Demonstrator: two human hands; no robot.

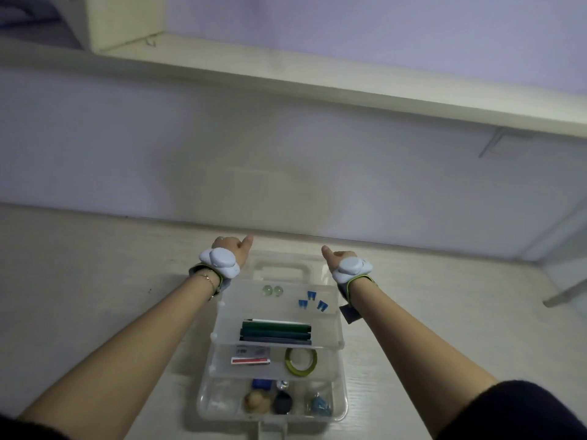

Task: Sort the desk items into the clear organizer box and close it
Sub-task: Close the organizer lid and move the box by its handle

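Note:
The clear organizer box [336,389] stands on the desk with its tiers fanned out. Its lid [279,268], with a moulded handle, lies back at the far end. My left hand [232,247] grips the lid's left side and my right hand [340,258] grips its right side. Both thumbs point forward and the fingers are hidden. The top tray holds two glass marbles [272,291], blue clips [313,301] and dark green pens [275,333]. Below lie a staple box [251,355] and a green tape roll [300,360]. The bottom compartments hold several small items [282,403].
The pale wooden desk [95,296] runs up to a wall [286,160] just behind the box. A white shelf [317,77] hangs overhead on a metal bracket [495,142]. A grey object [565,293] sits at the desk's right edge.

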